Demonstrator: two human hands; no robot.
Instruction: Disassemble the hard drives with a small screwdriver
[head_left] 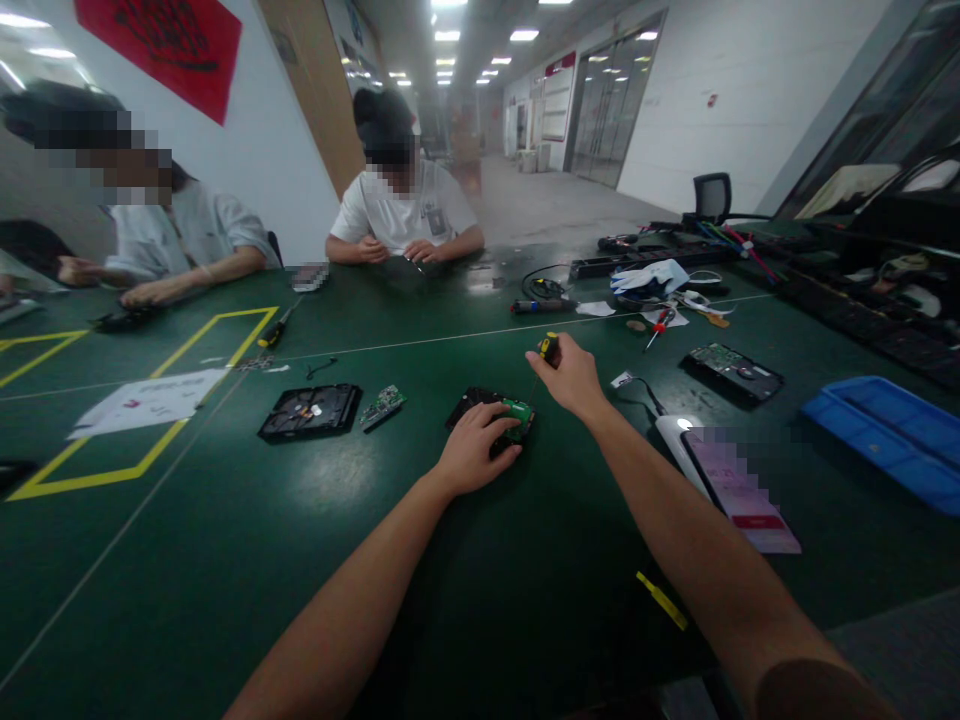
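A black hard drive (466, 402) with a green circuit board (519, 410) facing up lies on the table in front of me. My left hand (478, 448) rests over it, fingers bent across the top and thumb at the near edge, gripping it. In my right hand (576, 378) is a screwdriver (550, 346) with a yellow and black handle, held closed-fingered. Its thin shaft points down by the drive's right end; whether the tip touches a screw is too small to tell. To the left are another hard drive (311, 411) and a loose circuit board (383, 406).
A phone (739, 490) on a white device (679, 440), a third hard drive (733, 375) and a blue tray (885, 435) are at right. A red screwdriver (660, 326), cables and a yellow strip (661, 600) lie about. Two people (405, 215) sit across the table.
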